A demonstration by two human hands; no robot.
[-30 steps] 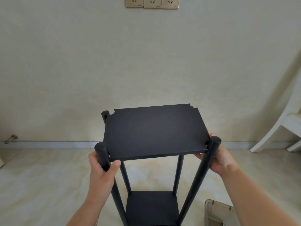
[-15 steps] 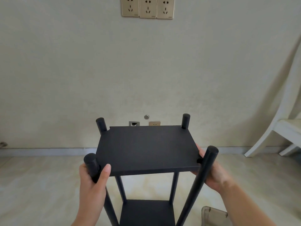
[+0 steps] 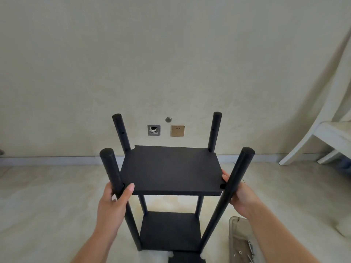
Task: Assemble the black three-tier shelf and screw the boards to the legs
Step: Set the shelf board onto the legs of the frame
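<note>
Shelf board (image 3: 171,168), the black middle one, sits level between the four black legs, well below their tops and well above the lower board (image 3: 170,230) already in place near the floor. Its long axis runs left to right across the view, with each notched corner tucked against a leg. The left hand (image 3: 114,204) wraps the near left leg (image 3: 115,188) from outside, thumb pressed on the board's near left corner. The right hand (image 3: 240,196) cups the board's right end from outside and below, beside the near right leg (image 3: 230,190); its fingertips touch the edge, but whether they curl under the board cannot be told, since the leg hides them. So the board lies between the two hands, inward from both palms, and neither hand is clearly nearer its middle. The far left leg (image 3: 121,132) and far right leg (image 3: 214,130) each show a small side hole above the board, which suggests the board must line up with holes at its own height before screws go in. A clear tray (image 3: 239,242) with small metal parts rests on the floor at lower right. A white chair (image 3: 322,130) stands by the wall (image 3: 171,54).
</note>
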